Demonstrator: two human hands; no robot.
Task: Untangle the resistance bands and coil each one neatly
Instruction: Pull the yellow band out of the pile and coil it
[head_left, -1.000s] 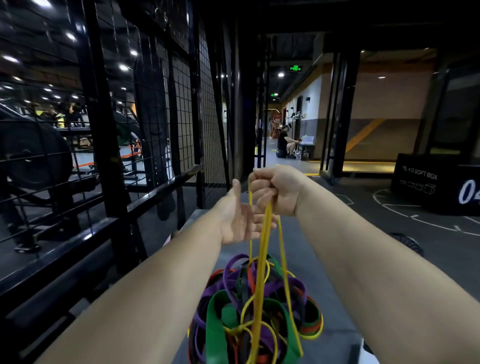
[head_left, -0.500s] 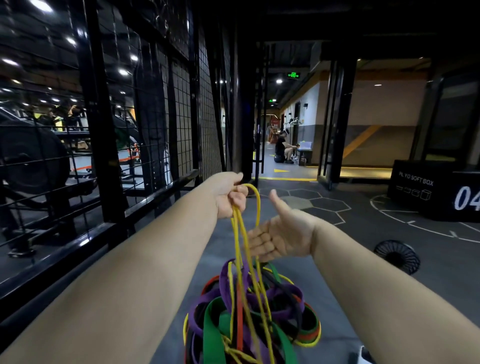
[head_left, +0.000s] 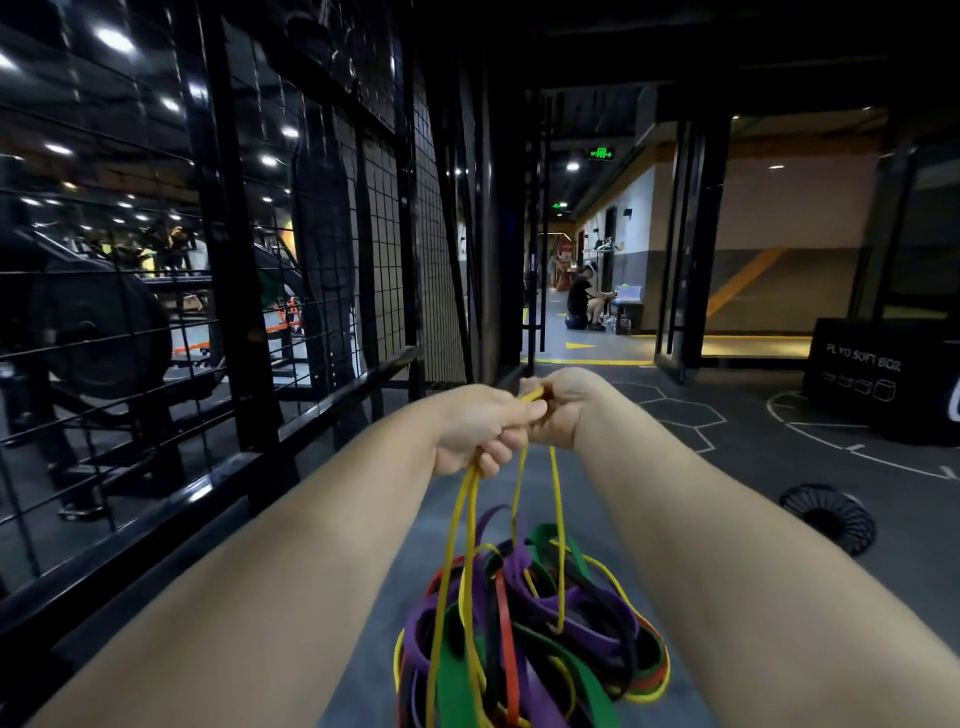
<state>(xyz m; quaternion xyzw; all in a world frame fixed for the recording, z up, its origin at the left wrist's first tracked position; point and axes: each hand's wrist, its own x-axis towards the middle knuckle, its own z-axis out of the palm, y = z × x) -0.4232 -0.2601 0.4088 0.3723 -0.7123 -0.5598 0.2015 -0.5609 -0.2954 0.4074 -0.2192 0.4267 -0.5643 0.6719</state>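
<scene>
Hands: two, left hand (head_left: 483, 431) and right hand (head_left: 566, 410).
Yellow strands (head_left: 556, 499) hanging from them: four.
Band pile (head_left: 587, 623): one; five colours (yellow, purple, green, red, black); bands per colour can't be counted.
Plyo box (head_left: 872, 379): one.
Floor fan (head_left: 828, 517): one.

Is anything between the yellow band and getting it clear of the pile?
Yes. The left hand and right hand grip the yellow band at its top, but its strands drop into the pile and thread among the purple band and green band loops. Those loops stand in the way.
</scene>
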